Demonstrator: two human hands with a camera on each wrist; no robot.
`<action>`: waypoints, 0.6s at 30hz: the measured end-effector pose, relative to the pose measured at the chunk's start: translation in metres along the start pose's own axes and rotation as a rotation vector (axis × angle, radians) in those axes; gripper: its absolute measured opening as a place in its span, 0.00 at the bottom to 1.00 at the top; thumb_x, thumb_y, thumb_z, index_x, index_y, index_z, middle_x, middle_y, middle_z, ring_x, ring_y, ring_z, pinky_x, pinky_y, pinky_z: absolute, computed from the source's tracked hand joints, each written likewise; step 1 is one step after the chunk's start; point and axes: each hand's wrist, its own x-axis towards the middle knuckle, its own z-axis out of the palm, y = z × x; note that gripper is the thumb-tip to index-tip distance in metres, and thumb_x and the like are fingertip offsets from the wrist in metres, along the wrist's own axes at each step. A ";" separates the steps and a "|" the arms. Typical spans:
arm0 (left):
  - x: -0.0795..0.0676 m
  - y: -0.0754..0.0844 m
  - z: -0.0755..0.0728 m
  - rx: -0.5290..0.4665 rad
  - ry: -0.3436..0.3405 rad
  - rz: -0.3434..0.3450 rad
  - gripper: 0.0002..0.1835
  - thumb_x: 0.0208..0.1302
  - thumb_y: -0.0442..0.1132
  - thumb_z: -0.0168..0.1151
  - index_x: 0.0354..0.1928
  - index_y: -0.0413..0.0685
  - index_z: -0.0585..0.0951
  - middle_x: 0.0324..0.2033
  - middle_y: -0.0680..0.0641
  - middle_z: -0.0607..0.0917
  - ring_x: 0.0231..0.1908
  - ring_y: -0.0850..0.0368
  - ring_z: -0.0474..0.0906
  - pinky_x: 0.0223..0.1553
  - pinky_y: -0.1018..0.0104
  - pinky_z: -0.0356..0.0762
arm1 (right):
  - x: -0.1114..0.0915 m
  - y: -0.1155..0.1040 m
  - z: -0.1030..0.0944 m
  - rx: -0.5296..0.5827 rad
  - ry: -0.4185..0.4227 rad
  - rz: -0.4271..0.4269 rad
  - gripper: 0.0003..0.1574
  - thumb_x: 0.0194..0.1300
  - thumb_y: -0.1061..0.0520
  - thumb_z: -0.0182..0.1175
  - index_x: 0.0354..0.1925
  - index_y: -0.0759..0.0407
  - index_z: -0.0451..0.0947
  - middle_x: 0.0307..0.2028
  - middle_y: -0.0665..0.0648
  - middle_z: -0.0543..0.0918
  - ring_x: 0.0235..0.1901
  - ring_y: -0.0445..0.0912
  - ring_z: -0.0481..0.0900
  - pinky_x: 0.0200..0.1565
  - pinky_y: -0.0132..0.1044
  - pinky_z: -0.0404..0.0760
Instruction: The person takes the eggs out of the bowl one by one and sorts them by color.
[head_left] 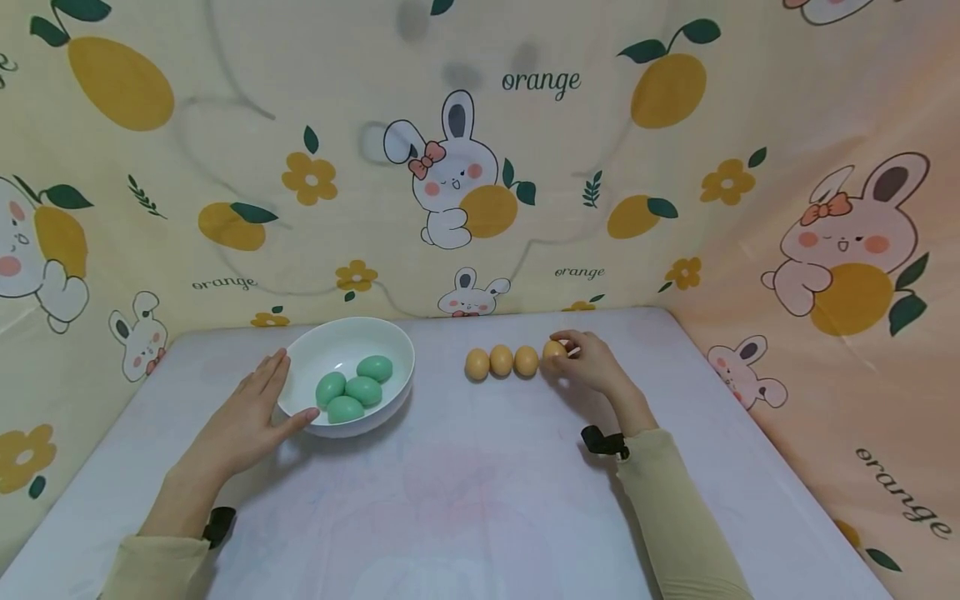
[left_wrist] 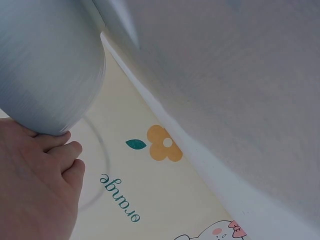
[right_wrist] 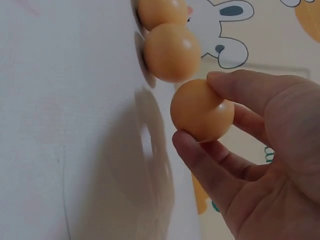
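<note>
Right hand (head_left: 596, 365) pinching orange egg (right_wrist: 200, 111), partly hidden, three more eggs (head_left: 501, 361) alongside, left hand (head_left: 243, 421) spread against white bowl (head_left: 352, 337), cropped in left wrist view, four green eggs (head_left: 363, 391) inside

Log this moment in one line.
left hand: touches white bowl; right hand: pinches orange egg; in bowl: four green eggs; in row: three orange eggs
</note>
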 end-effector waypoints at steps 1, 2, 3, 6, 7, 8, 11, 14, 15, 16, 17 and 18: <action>0.000 0.000 0.000 -0.001 0.000 0.001 0.59 0.71 0.70 0.55 0.80 0.28 0.45 0.81 0.29 0.46 0.79 0.29 0.43 0.77 0.33 0.47 | 0.000 0.000 0.000 -0.003 -0.008 0.008 0.32 0.72 0.53 0.65 0.70 0.62 0.73 0.56 0.69 0.77 0.56 0.61 0.77 0.54 0.54 0.81; 0.000 0.000 0.000 -0.001 0.000 0.001 0.59 0.71 0.70 0.55 0.80 0.28 0.45 0.81 0.29 0.46 0.79 0.29 0.43 0.77 0.33 0.47 | 0.000 0.000 0.001 -0.004 -0.013 0.017 0.33 0.72 0.52 0.65 0.70 0.62 0.73 0.56 0.69 0.78 0.56 0.61 0.77 0.54 0.54 0.81; 0.000 0.000 0.000 0.001 -0.002 -0.001 0.59 0.71 0.71 0.54 0.80 0.29 0.45 0.81 0.29 0.46 0.79 0.29 0.43 0.78 0.33 0.47 | 0.001 0.000 0.001 -0.008 -0.018 0.025 0.33 0.72 0.52 0.65 0.70 0.61 0.73 0.56 0.68 0.78 0.56 0.61 0.76 0.54 0.53 0.81; 0.000 0.000 0.000 0.000 -0.004 -0.004 0.59 0.71 0.71 0.54 0.80 0.29 0.45 0.81 0.29 0.46 0.79 0.29 0.43 0.78 0.34 0.46 | 0.002 0.001 0.003 -0.018 -0.029 0.048 0.34 0.72 0.50 0.65 0.71 0.60 0.73 0.56 0.68 0.78 0.56 0.60 0.76 0.53 0.52 0.80; 0.000 0.000 0.000 -0.001 -0.004 -0.005 0.59 0.71 0.71 0.54 0.80 0.29 0.44 0.81 0.29 0.46 0.79 0.29 0.43 0.78 0.34 0.46 | 0.003 0.001 0.004 -0.024 -0.032 0.052 0.34 0.72 0.50 0.65 0.71 0.60 0.73 0.56 0.67 0.78 0.55 0.60 0.76 0.53 0.52 0.80; 0.000 0.000 0.000 0.000 -0.004 -0.005 0.60 0.71 0.71 0.54 0.80 0.29 0.45 0.81 0.29 0.46 0.79 0.29 0.43 0.78 0.34 0.46 | 0.003 0.001 0.005 -0.025 -0.035 0.058 0.34 0.73 0.49 0.65 0.71 0.59 0.73 0.56 0.67 0.78 0.55 0.59 0.76 0.53 0.51 0.80; 0.000 0.000 0.001 0.000 -0.003 -0.004 0.59 0.71 0.71 0.54 0.80 0.29 0.44 0.81 0.29 0.46 0.79 0.29 0.43 0.78 0.34 0.46 | 0.004 0.002 0.006 -0.033 -0.041 0.062 0.34 0.73 0.48 0.65 0.70 0.59 0.73 0.55 0.67 0.79 0.54 0.59 0.76 0.52 0.50 0.79; 0.000 -0.001 0.001 -0.001 -0.001 -0.002 0.59 0.71 0.71 0.54 0.80 0.29 0.44 0.81 0.29 0.46 0.79 0.29 0.42 0.78 0.34 0.46 | 0.005 0.003 0.007 -0.032 -0.045 0.065 0.34 0.72 0.48 0.65 0.70 0.59 0.73 0.54 0.66 0.79 0.53 0.58 0.76 0.51 0.50 0.79; 0.000 -0.001 0.001 -0.001 0.001 0.000 0.59 0.71 0.71 0.54 0.80 0.29 0.44 0.81 0.29 0.46 0.79 0.29 0.42 0.78 0.34 0.45 | 0.005 0.003 0.007 -0.034 -0.046 0.063 0.33 0.72 0.49 0.65 0.70 0.59 0.74 0.54 0.66 0.79 0.53 0.58 0.76 0.51 0.50 0.79; 0.000 -0.001 0.001 -0.002 0.002 0.002 0.59 0.71 0.70 0.54 0.80 0.29 0.44 0.81 0.29 0.46 0.79 0.29 0.42 0.78 0.34 0.45 | 0.005 0.003 0.007 -0.034 -0.047 0.065 0.33 0.72 0.49 0.65 0.70 0.59 0.74 0.54 0.66 0.78 0.53 0.58 0.76 0.51 0.50 0.79; 0.000 -0.001 0.001 -0.003 0.002 0.003 0.59 0.71 0.70 0.55 0.80 0.29 0.44 0.81 0.29 0.46 0.79 0.29 0.42 0.78 0.35 0.45 | 0.005 0.003 0.007 -0.036 -0.049 0.063 0.33 0.73 0.50 0.65 0.70 0.59 0.74 0.54 0.66 0.78 0.53 0.58 0.76 0.51 0.50 0.79; 0.000 -0.002 0.001 -0.004 0.002 0.003 0.59 0.72 0.69 0.55 0.80 0.29 0.44 0.81 0.29 0.46 0.79 0.29 0.42 0.79 0.35 0.45 | 0.005 0.003 0.007 -0.037 -0.050 0.065 0.33 0.73 0.50 0.65 0.70 0.59 0.74 0.54 0.66 0.78 0.53 0.58 0.76 0.50 0.49 0.79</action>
